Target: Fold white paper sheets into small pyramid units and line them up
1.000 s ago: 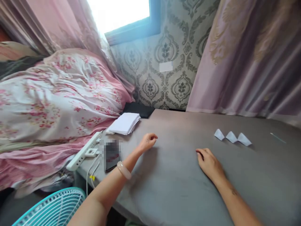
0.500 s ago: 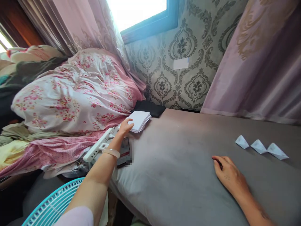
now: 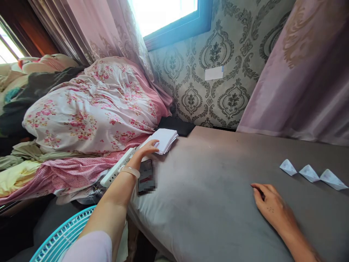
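My left hand (image 3: 149, 147) reaches to the near left edge of a stack of white paper sheets (image 3: 166, 139). Its fingers stretch over the top sheet with the thumb a little apart, and I see no sheet lifted. On the right, my right hand (image 3: 268, 200) rests on the grey bed sheet (image 3: 207, 203), loosely curled, thumb and forefinger tips together and nothing visible in them. Beyond it lies a row of three small folded paper pieces, the nearest being a folded paper piece (image 3: 288, 167).
A phone (image 3: 145, 178) and a white power strip (image 3: 116, 171) lie beside my left forearm. Behind the stack is a flat black item (image 3: 180, 126). Floral bedding (image 3: 89, 109) is heaped at left, above a turquoise plastic basket (image 3: 61, 233). A patterned wall (image 3: 191, 98) stands behind.
The whole view has shifted slightly, so things appear a little further right. My left hand stays at the paper stack, and my right hand keeps its curled pose on the bed.
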Available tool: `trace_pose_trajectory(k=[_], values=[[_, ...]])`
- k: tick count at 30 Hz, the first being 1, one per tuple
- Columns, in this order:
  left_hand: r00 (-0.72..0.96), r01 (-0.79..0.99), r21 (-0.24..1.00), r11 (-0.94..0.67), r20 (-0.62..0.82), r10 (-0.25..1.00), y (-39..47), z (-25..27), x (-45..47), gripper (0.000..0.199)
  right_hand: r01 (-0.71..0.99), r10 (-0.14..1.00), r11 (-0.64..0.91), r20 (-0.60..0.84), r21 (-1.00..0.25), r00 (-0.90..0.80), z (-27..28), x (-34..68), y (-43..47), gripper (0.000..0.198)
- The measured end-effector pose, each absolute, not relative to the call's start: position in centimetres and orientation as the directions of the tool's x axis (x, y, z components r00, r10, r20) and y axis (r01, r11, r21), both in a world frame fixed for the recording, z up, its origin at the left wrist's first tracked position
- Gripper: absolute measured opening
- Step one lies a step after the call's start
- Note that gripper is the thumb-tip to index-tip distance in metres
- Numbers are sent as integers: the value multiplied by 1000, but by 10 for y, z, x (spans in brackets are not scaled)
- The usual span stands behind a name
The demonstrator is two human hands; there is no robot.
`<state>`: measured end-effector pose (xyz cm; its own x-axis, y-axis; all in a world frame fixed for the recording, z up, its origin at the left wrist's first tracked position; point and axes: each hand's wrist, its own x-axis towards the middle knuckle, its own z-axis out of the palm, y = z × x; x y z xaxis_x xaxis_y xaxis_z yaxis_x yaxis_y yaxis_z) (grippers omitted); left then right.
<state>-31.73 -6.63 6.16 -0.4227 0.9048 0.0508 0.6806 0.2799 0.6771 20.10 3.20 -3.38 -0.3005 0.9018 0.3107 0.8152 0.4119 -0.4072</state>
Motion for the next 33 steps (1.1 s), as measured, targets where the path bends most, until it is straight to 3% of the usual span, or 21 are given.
trace_pose_trajectory(k=[24, 33], values=[[-442, 606, 747, 273, 31, 897, -70, 61, -320, 71, 799, 900, 420, 313, -431, -304, -33, 201, 32, 36], [-404, 563, 805, 186, 72, 912, -76, 53, -325, 63, 801, 904, 412, 304, -435, -300, -29, 199, 31, 38]])
